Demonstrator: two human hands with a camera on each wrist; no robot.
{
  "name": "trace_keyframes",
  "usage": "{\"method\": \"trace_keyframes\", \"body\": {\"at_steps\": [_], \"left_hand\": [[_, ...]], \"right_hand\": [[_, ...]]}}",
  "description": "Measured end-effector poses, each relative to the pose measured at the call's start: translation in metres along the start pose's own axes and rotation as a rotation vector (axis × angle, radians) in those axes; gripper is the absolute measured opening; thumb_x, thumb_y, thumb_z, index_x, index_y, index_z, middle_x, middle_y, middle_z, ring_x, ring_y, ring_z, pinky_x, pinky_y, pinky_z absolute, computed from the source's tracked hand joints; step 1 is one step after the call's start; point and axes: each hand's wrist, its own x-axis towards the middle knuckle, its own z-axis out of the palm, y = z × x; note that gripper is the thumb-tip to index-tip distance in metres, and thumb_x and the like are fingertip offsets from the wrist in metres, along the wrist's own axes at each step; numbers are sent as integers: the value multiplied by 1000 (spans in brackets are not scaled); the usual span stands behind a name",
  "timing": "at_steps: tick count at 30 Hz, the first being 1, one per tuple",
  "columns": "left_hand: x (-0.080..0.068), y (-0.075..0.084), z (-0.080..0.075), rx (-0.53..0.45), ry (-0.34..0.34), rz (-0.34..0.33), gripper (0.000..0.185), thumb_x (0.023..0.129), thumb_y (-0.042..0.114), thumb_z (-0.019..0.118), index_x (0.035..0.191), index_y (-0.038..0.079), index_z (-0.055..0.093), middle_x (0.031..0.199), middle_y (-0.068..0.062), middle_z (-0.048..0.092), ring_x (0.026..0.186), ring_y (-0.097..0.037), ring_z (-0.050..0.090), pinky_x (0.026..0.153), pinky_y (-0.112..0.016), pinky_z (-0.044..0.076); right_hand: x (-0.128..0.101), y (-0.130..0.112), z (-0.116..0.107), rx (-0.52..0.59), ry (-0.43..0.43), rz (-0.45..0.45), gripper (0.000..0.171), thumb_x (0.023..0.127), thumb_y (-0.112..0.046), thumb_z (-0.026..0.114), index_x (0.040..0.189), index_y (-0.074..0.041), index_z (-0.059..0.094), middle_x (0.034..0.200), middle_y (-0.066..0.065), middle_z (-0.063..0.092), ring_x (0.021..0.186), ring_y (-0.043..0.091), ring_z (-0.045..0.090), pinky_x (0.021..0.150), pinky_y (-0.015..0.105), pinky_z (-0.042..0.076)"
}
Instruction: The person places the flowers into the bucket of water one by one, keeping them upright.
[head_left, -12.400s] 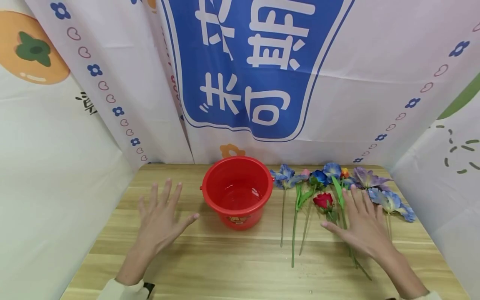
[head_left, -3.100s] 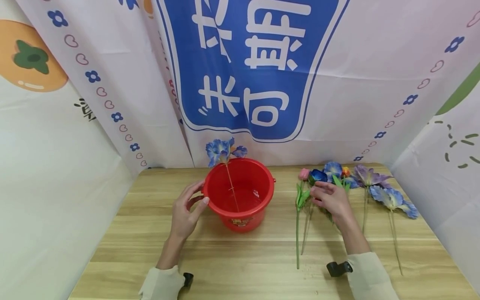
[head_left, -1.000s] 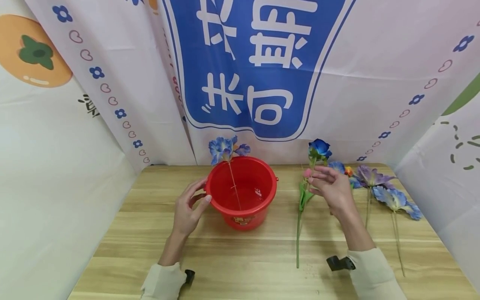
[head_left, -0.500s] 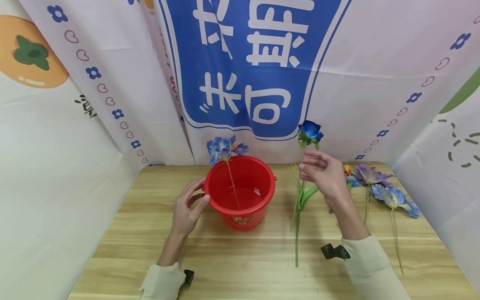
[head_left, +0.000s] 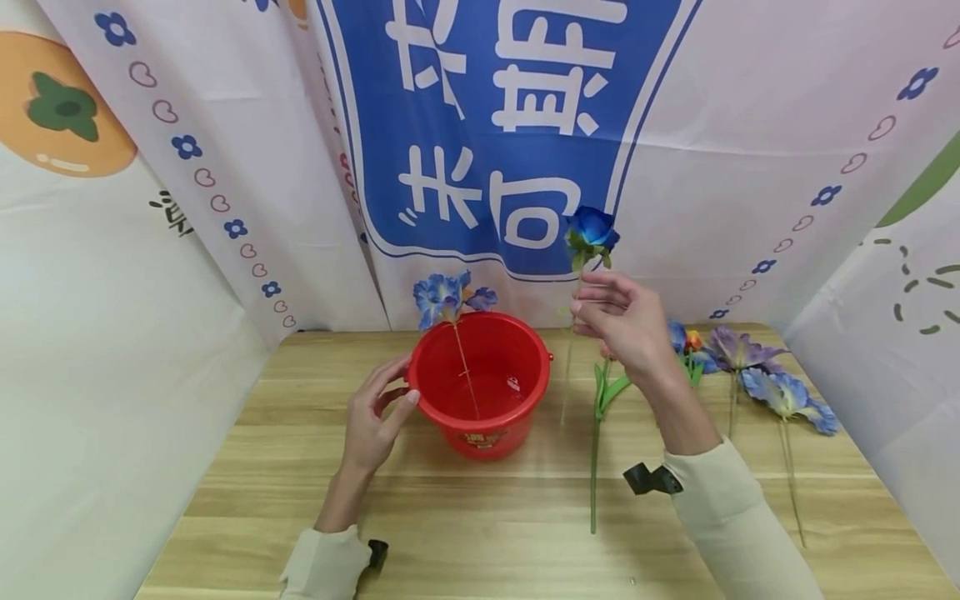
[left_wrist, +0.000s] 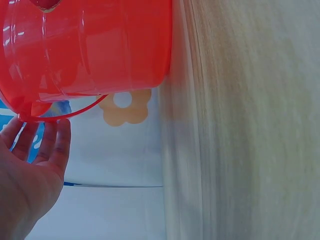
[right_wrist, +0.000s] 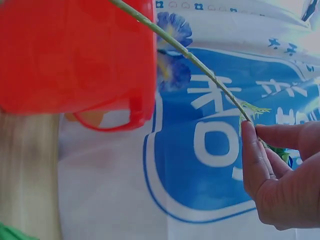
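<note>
A red bucket (head_left: 480,433) stands on the wooden table (head_left: 420,533); a blue iris (head_left: 442,298) leans in it against the far rim. My left hand (head_left: 401,383) rests against the bucket's left side, fingers by the rim and fairly straight in the left wrist view, where the left hand (left_wrist: 42,150) lies beside the bucket (left_wrist: 90,45). My right hand (head_left: 581,304) pinches the thin stem of a blue rose (head_left: 592,229), held upright in the air just right of the bucket. In the right wrist view the right hand (right_wrist: 252,142) pinches the stem (right_wrist: 190,55), which crosses the bucket (right_wrist: 75,55).
Several artificial flowers lie on the table's right side: a green-stemmed one (head_left: 595,450), a purple bloom (head_left: 731,348) and a pale blue one (head_left: 787,400). Printed cloth walls (head_left: 675,167) close off the back and both sides.
My right hand has picked the blue rose off the table and carried it up and left towards the bucket. The left hand has stayed on the bucket.
</note>
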Motion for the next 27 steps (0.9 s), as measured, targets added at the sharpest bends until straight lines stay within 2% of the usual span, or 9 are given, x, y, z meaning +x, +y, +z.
{"method": "trace_keyframes", "body": {"at_steps": [3, 4, 7, 11, 16, 18, 22, 27], "left_hand": [[-1, -1, 0, -1, 4, 2, 52, 96, -2, 73, 146, 6, 65, 148, -18, 65, 125, -11, 64, 96, -20, 62], [-1, -1, 0, 0, 5, 3, 52, 96, -2, 73, 146, 6, 65, 148, -18, 65, 125, -11, 64, 96, -20, 62], [-1, -1, -1, -2, 7, 9, 52, 95, -3, 73, 146, 5, 65, 147, -19, 65, 125, -11, 65, 96, -21, 62], [-1, -2, -1, -1, 4, 16, 52, 95, -3, 73, 146, 5, 65, 147, -19, 65, 125, -11, 65, 96, -22, 63], [-1, -2, 0, -4, 5, 23, 52, 95, -3, 73, 146, 6, 66, 146, -19, 66, 124, -12, 65, 96, -22, 63], [-1, -2, 0, -4, 4, 27, 52, 95, -4, 73, 146, 5, 66, 146, -19, 66, 124, -12, 65, 96, -22, 63], [-1, -1, -1, -1, 3, 32, 52, 95, -4, 73, 145, 5, 66, 146, -19, 66, 124, -11, 65, 95, -22, 63], [0, -1, 0, -6, 2, 33, 51, 95, -4, 73, 145, 4, 66, 145, -20, 66, 124, -12, 65, 95, -22, 63]], "right_hand": [[3, -7, 9, 30, -14, -46, 45, 100, -4, 73, 143, -6, 63, 126, 14, 70, 99, 13, 77, 84, 32, 68], [4, -9, 12, 33, -20, -58, 45, 100, -3, 73, 143, -5, 63, 125, 14, 70, 100, 14, 76, 86, 34, 67], [6, -16, 21, 37, -30, -91, 44, 100, -2, 72, 143, -5, 63, 125, 16, 70, 100, 17, 76, 85, 36, 68], [9, -24, 32, 37, -35, -125, 44, 100, -2, 72, 144, -4, 63, 126, 18, 71, 102, 19, 76, 82, 34, 68], [13, -30, 44, 56, -30, -146, 44, 100, -2, 73, 143, -4, 64, 127, 19, 72, 111, 31, 75, 81, 33, 68], [15, -30, 48, 71, -26, -157, 43, 100, -1, 73, 142, -4, 64, 126, 18, 73, 111, 32, 76, 80, 33, 68], [20, -29, 57, 88, -14, -174, 42, 99, -1, 73, 141, -5, 66, 125, 19, 73, 105, 25, 77, 79, 34, 68], [24, -22, 67, 72, -15, -145, 41, 99, 0, 72, 140, -4, 66, 125, 23, 73, 104, 30, 78, 79, 35, 68]]}}
